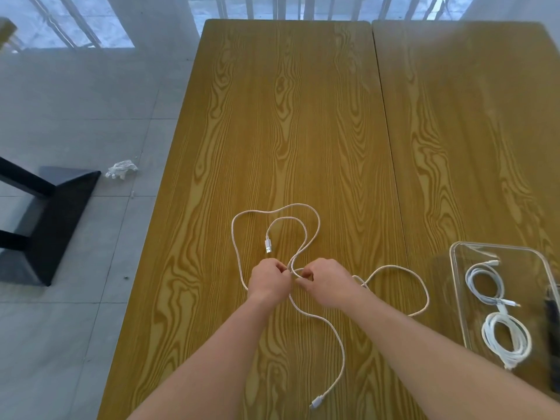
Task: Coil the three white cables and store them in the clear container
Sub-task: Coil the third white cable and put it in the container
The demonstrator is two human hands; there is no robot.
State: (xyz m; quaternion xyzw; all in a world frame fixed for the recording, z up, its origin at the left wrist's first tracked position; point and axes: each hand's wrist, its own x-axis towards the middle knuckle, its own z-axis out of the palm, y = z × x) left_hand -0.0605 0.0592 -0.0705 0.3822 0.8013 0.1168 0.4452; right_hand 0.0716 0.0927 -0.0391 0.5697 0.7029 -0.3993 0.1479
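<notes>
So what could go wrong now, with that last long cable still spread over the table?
The loose cable crosses itself near both hands, left hand and right hand, so pulling may tighten a knot. Its near plug lies by the table edge and could slip off. The clear container already holds two coils, so space may be tight.

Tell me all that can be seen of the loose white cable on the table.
The cable is thin, white, seemingly braided, and uncoiled. It sprawls in open loops on the wooden table, left of the clear container. A USB plug lies at one end, a small connector at the other. The left hand and right hand pinch its middle.
</notes>
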